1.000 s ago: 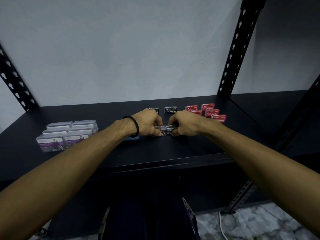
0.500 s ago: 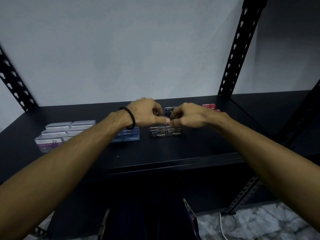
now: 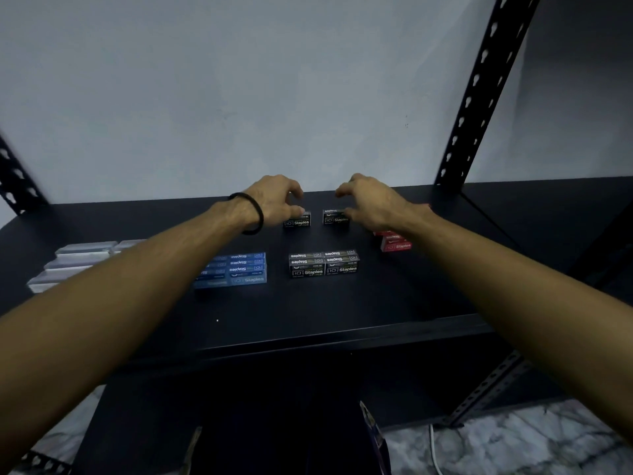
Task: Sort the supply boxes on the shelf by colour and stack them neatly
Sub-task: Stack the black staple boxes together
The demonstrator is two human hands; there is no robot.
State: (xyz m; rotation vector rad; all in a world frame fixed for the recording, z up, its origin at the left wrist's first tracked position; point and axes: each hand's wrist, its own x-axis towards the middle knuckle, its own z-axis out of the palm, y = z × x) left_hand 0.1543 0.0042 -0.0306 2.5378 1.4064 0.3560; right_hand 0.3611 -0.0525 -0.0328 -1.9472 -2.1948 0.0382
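Two loose black boxes (image 3: 297, 222), (image 3: 336, 218); four stacked (image 3: 323, 263).

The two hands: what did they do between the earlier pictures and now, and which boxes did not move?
Both hands let go of the front black boxes and reached back. The left hand now touches the left loose black box and the right hand the right loose black box; neither looks gripped yet. The blue boxes, clear boxes and red boxes stayed in place.
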